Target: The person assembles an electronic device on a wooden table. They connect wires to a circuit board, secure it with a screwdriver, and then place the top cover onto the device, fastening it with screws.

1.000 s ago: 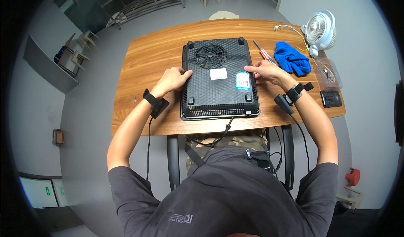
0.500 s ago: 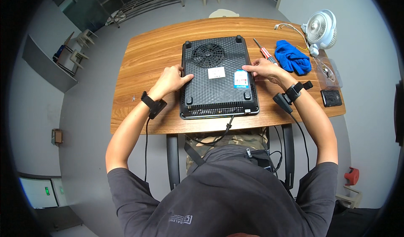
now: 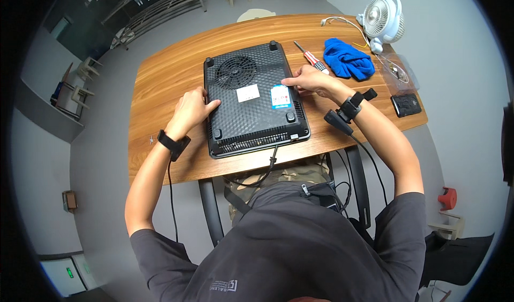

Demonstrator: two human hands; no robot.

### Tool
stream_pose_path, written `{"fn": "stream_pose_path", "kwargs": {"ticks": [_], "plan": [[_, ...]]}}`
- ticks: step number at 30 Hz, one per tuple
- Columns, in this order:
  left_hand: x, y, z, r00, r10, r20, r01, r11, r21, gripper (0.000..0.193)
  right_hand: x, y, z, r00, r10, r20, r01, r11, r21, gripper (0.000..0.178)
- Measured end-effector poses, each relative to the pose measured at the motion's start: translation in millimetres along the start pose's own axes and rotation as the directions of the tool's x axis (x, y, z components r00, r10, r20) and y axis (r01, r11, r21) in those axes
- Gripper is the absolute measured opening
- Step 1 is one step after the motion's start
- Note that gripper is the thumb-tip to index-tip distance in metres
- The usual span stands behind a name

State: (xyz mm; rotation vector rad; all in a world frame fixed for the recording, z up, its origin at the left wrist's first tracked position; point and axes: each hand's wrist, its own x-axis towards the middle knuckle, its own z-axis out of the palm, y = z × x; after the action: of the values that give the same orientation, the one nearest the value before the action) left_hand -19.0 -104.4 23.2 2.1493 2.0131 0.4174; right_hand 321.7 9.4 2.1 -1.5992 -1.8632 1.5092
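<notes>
A black induction cooker (image 3: 251, 121) lies upside down on the wooden table, its textured underside, round fan grille (image 3: 236, 72) and corner feet facing up. My left hand (image 3: 191, 109) grips its left edge, thumb on top and fingers curled down the side. On the opposite edge my right hand (image 3: 310, 81) holds it the same way, its thumb by the blue-and-white label (image 3: 280, 96). The fingertips under both edges are hidden. From the near side a black power cord (image 3: 273, 160) runs off the table toward my lap.
Right of the cooker lie a screwdriver (image 3: 312, 59) with a patterned handle and a blue cloth (image 3: 349, 60). Beyond are a white fan (image 3: 382, 20), a clear plastic tray (image 3: 399, 72) and a black flat device (image 3: 406, 105). Small screws (image 3: 151, 139) rest on the left of the table (image 3: 166, 82).
The whole view has shifted and turned a little, so the table and cooker appear farther left. Both hands keep their hold on the cooker's sides.
</notes>
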Motion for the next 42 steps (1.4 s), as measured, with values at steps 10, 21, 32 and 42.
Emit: {"fn": "stream_pose_path", "kwargs": {"ticks": [10, 21, 32, 42], "plan": [[-89, 111, 16, 0.867, 0.361, 0.343, -0.336, 0.933, -0.131, 0.028, -11, -8, -1, 0.999, 0.035, 0.011, -0.036, 0.994, 0.105, 0.047], [-84, 136, 44, 0.656, 0.622, 0.426, -0.617, 0.768, -0.172, 0.035, 0, 0, 2, 0.999, 0.020, 0.039, -0.025, 0.992, 0.126, 0.051], [-85, 146, 57, 0.737, 0.559, 0.380, -0.468, 0.827, -0.310, 0.029, -12, -9, -1, 0.998, 0.056, 0.024, -0.059, 0.992, 0.112, 0.056], [-82, 169, 62, 0.736, 0.602, 0.309, -0.486, 0.788, -0.377, 0.027, -15, -5, 1, 1.000, 0.004, 0.000, -0.004, 0.988, 0.153, 0.056]]}}
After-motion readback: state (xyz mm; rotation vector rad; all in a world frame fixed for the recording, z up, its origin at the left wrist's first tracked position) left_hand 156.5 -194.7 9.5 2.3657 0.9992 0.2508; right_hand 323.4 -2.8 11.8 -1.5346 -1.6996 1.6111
